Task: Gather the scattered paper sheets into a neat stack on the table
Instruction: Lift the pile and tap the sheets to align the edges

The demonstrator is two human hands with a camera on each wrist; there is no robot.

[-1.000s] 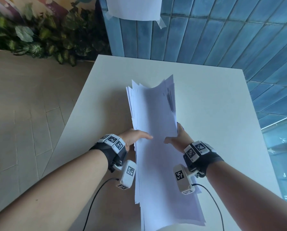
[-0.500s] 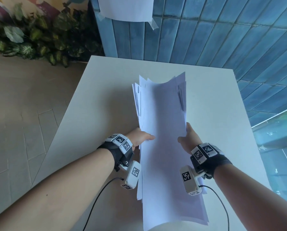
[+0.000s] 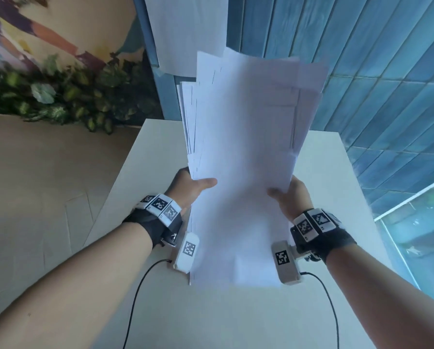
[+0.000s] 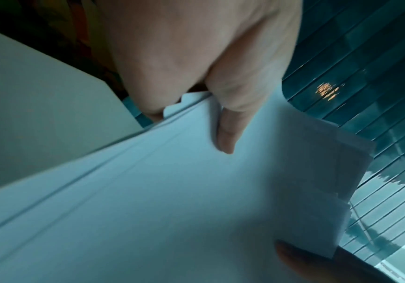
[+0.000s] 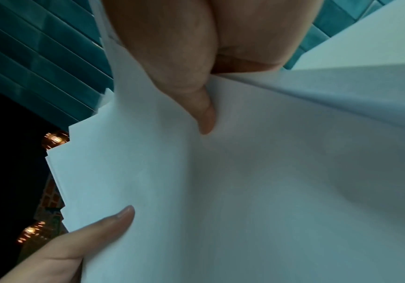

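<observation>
Head view showed your left hand (image 3: 185,190) and right hand (image 3: 290,197) pinching the paper sheets (image 3: 243,157) at opposite side edges, thumbs on top. The sheets stood above the white table (image 3: 140,157), top edges fanned unevenly.

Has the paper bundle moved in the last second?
Yes. The paper bundle, gripped by left hand and right hand, has tipped more upright; its top edge now overlaps the sheet taped to the wall.

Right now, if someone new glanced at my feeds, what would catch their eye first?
The sheaf of paper sheets, held up on end over the white table, its top edges staggered. The left hand and right hand grip its two sides, thumbs on the front. Behind, one more sheet is taped to the blue wall.
</observation>
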